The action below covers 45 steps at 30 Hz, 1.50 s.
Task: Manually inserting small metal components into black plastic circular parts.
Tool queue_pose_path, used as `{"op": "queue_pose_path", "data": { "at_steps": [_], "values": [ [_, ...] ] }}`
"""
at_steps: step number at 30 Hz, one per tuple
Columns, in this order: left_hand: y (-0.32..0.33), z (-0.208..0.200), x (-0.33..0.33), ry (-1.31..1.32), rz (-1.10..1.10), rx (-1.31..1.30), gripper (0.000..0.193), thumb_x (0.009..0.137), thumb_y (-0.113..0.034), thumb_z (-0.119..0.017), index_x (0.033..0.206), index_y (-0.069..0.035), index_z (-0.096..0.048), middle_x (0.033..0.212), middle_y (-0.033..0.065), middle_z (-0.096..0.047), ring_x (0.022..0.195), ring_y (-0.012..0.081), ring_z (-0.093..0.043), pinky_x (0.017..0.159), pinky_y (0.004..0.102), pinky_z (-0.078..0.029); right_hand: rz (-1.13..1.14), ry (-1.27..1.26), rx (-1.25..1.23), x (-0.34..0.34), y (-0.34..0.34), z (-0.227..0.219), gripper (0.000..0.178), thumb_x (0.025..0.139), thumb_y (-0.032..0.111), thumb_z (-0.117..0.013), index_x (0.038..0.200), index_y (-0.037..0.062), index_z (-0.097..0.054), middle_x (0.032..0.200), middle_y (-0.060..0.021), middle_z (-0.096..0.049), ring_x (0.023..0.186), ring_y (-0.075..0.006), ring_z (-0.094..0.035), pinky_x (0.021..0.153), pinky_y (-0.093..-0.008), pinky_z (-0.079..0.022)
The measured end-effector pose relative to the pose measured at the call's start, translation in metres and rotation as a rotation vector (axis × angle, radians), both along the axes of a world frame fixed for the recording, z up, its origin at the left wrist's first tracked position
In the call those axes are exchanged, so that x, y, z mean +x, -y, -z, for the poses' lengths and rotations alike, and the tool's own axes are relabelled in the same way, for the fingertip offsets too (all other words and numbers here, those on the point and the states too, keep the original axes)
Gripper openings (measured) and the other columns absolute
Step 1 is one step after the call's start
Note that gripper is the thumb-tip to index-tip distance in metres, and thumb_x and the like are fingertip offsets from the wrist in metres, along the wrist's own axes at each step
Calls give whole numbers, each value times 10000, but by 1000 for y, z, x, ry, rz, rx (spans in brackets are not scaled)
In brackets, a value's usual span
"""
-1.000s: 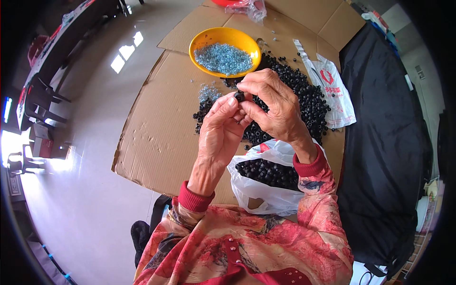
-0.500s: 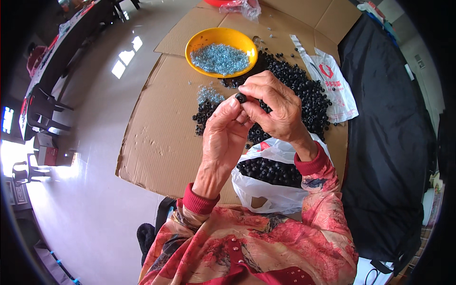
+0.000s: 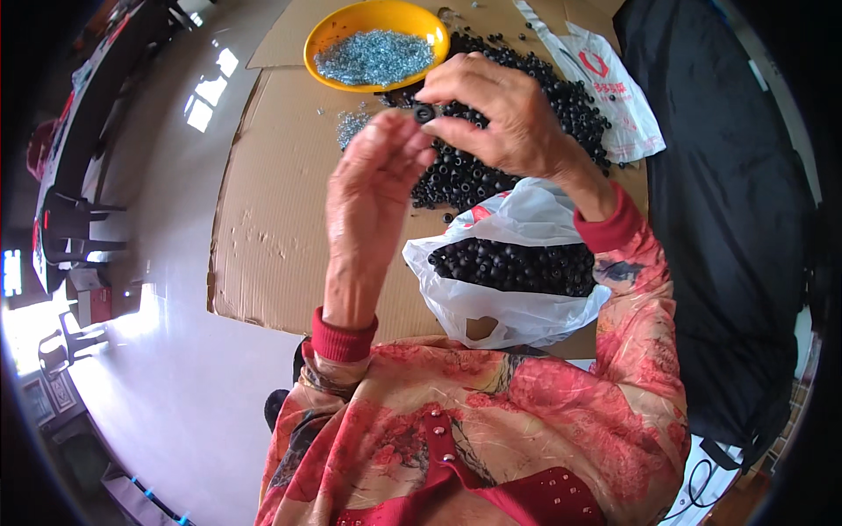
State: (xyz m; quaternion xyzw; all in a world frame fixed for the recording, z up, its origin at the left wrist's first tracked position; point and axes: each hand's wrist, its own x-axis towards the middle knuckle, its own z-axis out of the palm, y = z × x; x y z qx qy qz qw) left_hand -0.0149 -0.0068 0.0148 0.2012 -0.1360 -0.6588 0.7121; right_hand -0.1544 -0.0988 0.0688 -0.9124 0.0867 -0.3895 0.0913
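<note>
Between the thumb and index finger of my right hand (image 3: 509, 114) is a small black round piece (image 3: 424, 113) with a round hollow facing up. Close beside it, the bent fingers and thumb of my left hand (image 3: 368, 188) come together, slightly blurred; whatever lies between their tips is too small to make out. Under and beyond my hands spreads a heap of similar black pieces (image 3: 469, 180). A little heap of clear bluish bits (image 3: 351, 128) lies left of my fingertips. Farther off, a yellow bowl (image 3: 317, 60) holds many more such bits.
An open white plastic bag (image 3: 491, 329) of black pieces sits nearest me on the cardboard (image 3: 272, 219). A flat white bag (image 3: 636, 123) lies at the far right. Black fabric (image 3: 719, 237) stands along the right side. Tiled floor (image 3: 184, 289) extends left.
Both hands have moved up and left in the picture and drawn slightly apart. The black piece now sits in my right fingers, its hollow more visible. The view has shifted too.
</note>
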Motion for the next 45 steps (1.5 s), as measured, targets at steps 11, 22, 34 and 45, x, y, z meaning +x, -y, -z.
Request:
{"op": "queue_pose_path", "data": {
  "at_steps": [11, 22, 34, 45],
  "values": [
    [-10, 29, 24, 157, -33, 70, 199, 887, -147, -522, 1016, 3, -541, 853, 59, -588, 763, 138, -566, 726, 281, -482, -72, -673, 31, -56, -77, 43, 78, 650, 110, -584, 636, 34, -580, 873, -94, -554, 993, -266, -472, 876, -421, -339],
    [-7, 42, 18, 217, -24, 134, 185, 865, -126, -558, 995, 6, -562, 832, 57, -597, 753, 129, -565, 715, 274, -487, -95, -517, 132, -63, -49, 40, 101, 716, 78, -582, 627, 34, -565, 802, -82, -559, 880, -235, -524, 803, -362, -407],
    [4, 80, 15, 472, 53, 276, 173, 855, -127, -574, 984, -14, -594, 869, 66, -627, 777, 139, -600, 716, 272, -497, 177, -516, 269, -27, 92, 112, 105, 738, 56, -517, 752, -16, -591, 727, -144, -593, 687, -299, -590, 660, -372, -465],
    [10, 98, 13, 514, 68, 312, 211, 847, -124, -586, 1020, -3, -592, 930, 93, -632, 778, 152, -611, 704, 269, -500, 287, -634, -35, 17, 100, 154, 62, 738, 109, -569, 711, 58, -591, 696, -56, -563, 743, -215, -537, 731, -346, -411]
  ]
}}
